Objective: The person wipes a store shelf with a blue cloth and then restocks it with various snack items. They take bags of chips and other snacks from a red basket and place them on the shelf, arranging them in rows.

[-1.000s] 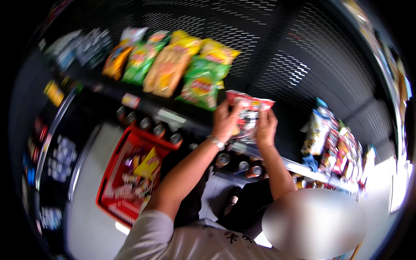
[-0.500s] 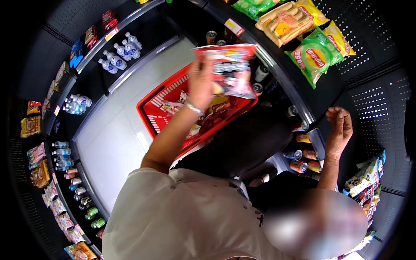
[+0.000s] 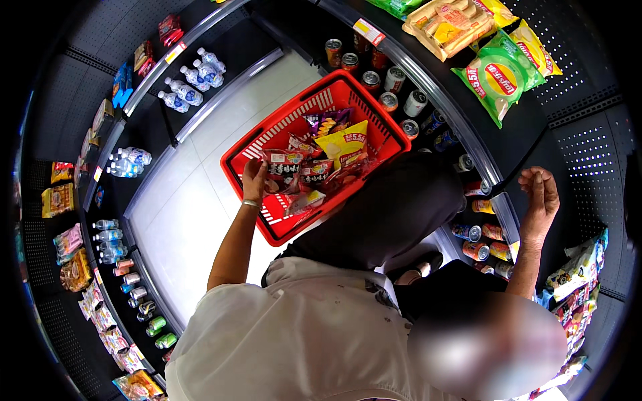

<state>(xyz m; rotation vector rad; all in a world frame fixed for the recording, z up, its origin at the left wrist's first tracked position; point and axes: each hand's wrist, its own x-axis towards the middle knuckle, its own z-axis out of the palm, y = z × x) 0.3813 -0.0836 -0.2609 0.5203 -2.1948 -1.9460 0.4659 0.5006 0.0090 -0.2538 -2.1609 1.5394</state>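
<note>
A red shopping basket rests at the middle, with several snack packets lying in it. My left hand reaches to its left side, fingers closed at the left edge of a red snack bag. Beside that bag lie a yellow chip bag, a purple snack packet and another red packet. At the right, by the dark shelf, my right hand is raised with its fingers curled together and nothing visible in them.
Drink cans line the lower shelf right of the basket. Above them, a green chip bag and a tan pastry pack lie on a shelf. Water bottles stand on the left shelving. My dark-trousered leg adjoins the basket.
My left hand has moved down and left with the red snack bag, from above the basket into its left part. My right hand stays raised in nearly the same place.
</note>
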